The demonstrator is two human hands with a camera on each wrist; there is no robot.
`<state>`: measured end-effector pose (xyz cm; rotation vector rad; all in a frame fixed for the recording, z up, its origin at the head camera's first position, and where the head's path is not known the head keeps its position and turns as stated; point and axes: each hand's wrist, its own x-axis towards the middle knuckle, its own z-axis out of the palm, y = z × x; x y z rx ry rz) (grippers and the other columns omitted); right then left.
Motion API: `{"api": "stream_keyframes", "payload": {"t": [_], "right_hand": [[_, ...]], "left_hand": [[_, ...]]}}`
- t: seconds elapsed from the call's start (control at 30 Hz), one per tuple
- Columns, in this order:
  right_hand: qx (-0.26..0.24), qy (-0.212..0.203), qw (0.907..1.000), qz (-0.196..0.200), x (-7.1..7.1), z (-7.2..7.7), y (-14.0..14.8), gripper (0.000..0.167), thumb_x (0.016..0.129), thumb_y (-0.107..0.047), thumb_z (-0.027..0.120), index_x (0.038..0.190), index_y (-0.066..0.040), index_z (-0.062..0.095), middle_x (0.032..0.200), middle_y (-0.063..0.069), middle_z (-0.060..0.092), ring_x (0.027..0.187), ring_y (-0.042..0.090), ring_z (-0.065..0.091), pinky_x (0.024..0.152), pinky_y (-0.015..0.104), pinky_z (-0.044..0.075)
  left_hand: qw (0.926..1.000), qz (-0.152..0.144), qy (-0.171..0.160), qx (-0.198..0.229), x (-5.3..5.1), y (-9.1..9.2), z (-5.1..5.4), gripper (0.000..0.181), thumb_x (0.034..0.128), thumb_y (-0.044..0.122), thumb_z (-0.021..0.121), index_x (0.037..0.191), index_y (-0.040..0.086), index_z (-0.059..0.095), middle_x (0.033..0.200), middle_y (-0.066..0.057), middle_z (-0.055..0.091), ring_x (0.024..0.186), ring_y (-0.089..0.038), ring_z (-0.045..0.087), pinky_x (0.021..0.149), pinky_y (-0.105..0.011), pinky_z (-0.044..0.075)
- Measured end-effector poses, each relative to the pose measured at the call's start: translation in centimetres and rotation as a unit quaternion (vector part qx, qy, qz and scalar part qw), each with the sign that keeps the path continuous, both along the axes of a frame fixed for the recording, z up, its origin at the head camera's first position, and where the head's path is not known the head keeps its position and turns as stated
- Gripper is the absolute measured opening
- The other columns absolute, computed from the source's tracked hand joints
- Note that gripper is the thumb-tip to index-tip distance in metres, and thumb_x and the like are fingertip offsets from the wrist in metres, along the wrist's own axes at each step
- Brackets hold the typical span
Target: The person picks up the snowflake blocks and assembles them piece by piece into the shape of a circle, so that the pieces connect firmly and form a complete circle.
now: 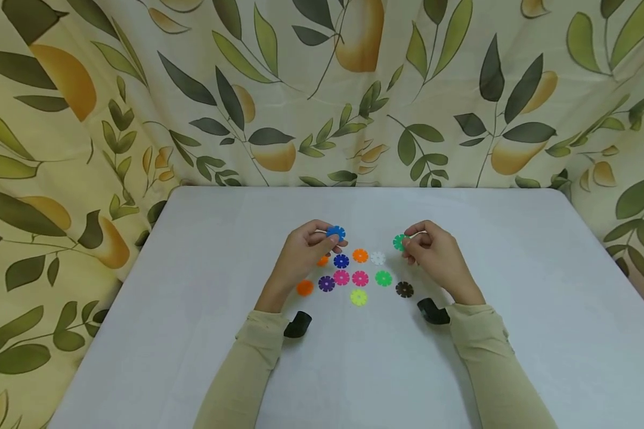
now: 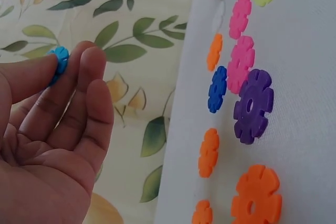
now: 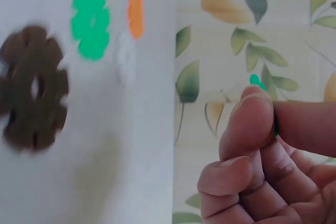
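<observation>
My left hand [image 1: 304, 249] pinches a light blue notched disc [image 1: 336, 233] between thumb and fingers, raised over the table. In the left wrist view only part of that blue disc [image 2: 61, 62] shows past the thumb. On the other side, my right hand [image 1: 434, 251] pinches a green notched disc [image 1: 399, 242]; the right wrist view shows just a sliver of it between thumb and forefinger. Below and between the hands lie several flower-shaped discs, among them a dark blue one [image 1: 341, 261], a purple one [image 1: 326, 283], a white one [image 1: 378, 257] and a yellow one [image 1: 358, 297].
Two pink discs [image 1: 360, 278], another green disc [image 1: 383, 278], a brown disc [image 1: 405, 289] and several orange discs [image 1: 305, 288] also lie on the white table [image 1: 193, 333]. A leaf-patterned curtain [image 1: 322, 119] hangs behind the table's far edge. Black wrist devices [image 1: 433, 311] sit by the cuffs.
</observation>
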<state>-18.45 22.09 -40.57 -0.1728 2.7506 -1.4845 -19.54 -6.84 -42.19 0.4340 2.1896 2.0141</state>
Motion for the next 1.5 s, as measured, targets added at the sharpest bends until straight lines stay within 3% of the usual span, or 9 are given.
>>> {"api": "stream_keyframes", "payload": {"t": [0.27, 0.43, 0.67, 0.77, 0.93, 1.1, 1.33, 1.5], "right_hand": [[-0.134, -0.033, 0.9903, -0.014, 0.3, 0.8, -1.6, 0.029, 0.108, -0.011, 0.063, 0.131, 0.006, 0.062, 0.093, 0.013, 0.074, 0.078, 0.016, 0.070, 0.077, 0.028, 0.060], [-0.177, -0.042, 0.9834, 0.007, 0.9, 1.2, -2.9, 0.033, 0.108, -0.011, 0.064, 0.136, 0.006, 0.064, 0.096, 0.012, 0.076, 0.080, 0.018, 0.073, 0.081, 0.030, 0.061], [-0.175, -0.031, 0.9839, 0.019, 1.5, 1.4, -3.9, 0.032, 0.108, -0.011, 0.064, 0.134, 0.008, 0.065, 0.094, 0.014, 0.076, 0.079, 0.020, 0.073, 0.079, 0.031, 0.061], [-0.176, -0.030, 0.9837, 0.025, 1.6, 1.5, -4.3, 0.030, 0.108, -0.012, 0.064, 0.131, 0.006, 0.067, 0.093, 0.016, 0.075, 0.078, 0.021, 0.073, 0.077, 0.032, 0.061], [-0.176, -0.029, 0.9833, 0.035, 1.8, 1.3, -4.6, 0.029, 0.107, -0.013, 0.065, 0.129, 0.006, 0.068, 0.093, 0.019, 0.075, 0.077, 0.022, 0.072, 0.074, 0.031, 0.060], [-0.177, -0.028, 0.9831, 0.037, 1.9, 1.1, -4.8, 0.029, 0.107, -0.013, 0.065, 0.129, 0.006, 0.067, 0.092, 0.019, 0.075, 0.075, 0.022, 0.073, 0.074, 0.031, 0.060], [-0.182, -0.024, 0.9821, 0.039, 2.0, 1.0, -5.0, 0.027, 0.107, -0.011, 0.065, 0.126, 0.007, 0.067, 0.091, 0.019, 0.074, 0.074, 0.022, 0.072, 0.073, 0.030, 0.060], [-0.178, -0.011, 0.9831, 0.041, 2.0, 0.9, -5.3, 0.022, 0.105, -0.005, 0.063, 0.123, 0.008, 0.066, 0.090, 0.016, 0.075, 0.073, 0.024, 0.072, 0.071, 0.030, 0.061]], "left_hand": [[0.9995, -0.002, 0.018, -0.027, 0.3, 0.6, 0.2, 0.013, 0.1063, 0.011, 0.069, 0.115, 0.003, 0.073, 0.112, -0.021, 0.077, 0.104, -0.032, 0.074, 0.098, -0.039, 0.056], [0.9988, -0.005, 0.025, -0.042, 0.6, 1.0, 0.3, 0.011, 0.1057, 0.011, 0.070, 0.113, 0.004, 0.074, 0.112, -0.020, 0.077, 0.106, -0.038, 0.074, 0.098, -0.041, 0.056], [0.9965, -0.020, 0.041, -0.070, 1.0, 1.5, 0.4, 0.012, 0.1053, 0.014, 0.072, 0.114, 0.007, 0.075, 0.112, -0.016, 0.078, 0.106, -0.038, 0.075, 0.088, -0.047, 0.061], [0.9945, -0.026, 0.056, -0.084, 1.0, 1.7, 0.5, 0.011, 0.1055, 0.013, 0.071, 0.115, 0.007, 0.073, 0.113, -0.013, 0.079, 0.103, -0.037, 0.076, 0.078, -0.037, 0.060], [0.9900, -0.046, 0.088, -0.100, 1.1, 1.8, 0.6, 0.011, 0.1052, 0.011, 0.071, 0.114, 0.006, 0.066, 0.112, -0.017, 0.079, 0.093, -0.040, 0.074, 0.063, -0.026, 0.045], [0.9880, -0.057, 0.103, -0.100, 1.0, 1.9, 0.5, 0.010, 0.1052, 0.008, 0.070, 0.112, 0.003, 0.065, 0.110, -0.021, 0.078, 0.089, -0.041, 0.072, 0.059, -0.025, 0.040], [0.9853, -0.044, 0.127, -0.105, 1.2, 2.0, 0.5, 0.004, 0.1033, 0.004, 0.070, 0.103, 0.001, 0.071, 0.099, -0.017, 0.078, 0.092, -0.039, 0.072, 0.074, -0.025, 0.054], [0.9796, -0.035, 0.159, -0.118, 1.3, 2.1, 0.5, 0.005, 0.1024, 0.003, 0.071, 0.100, -0.001, 0.071, 0.090, -0.014, 0.076, 0.080, -0.033, 0.067, 0.064, -0.026, 0.049]]}}
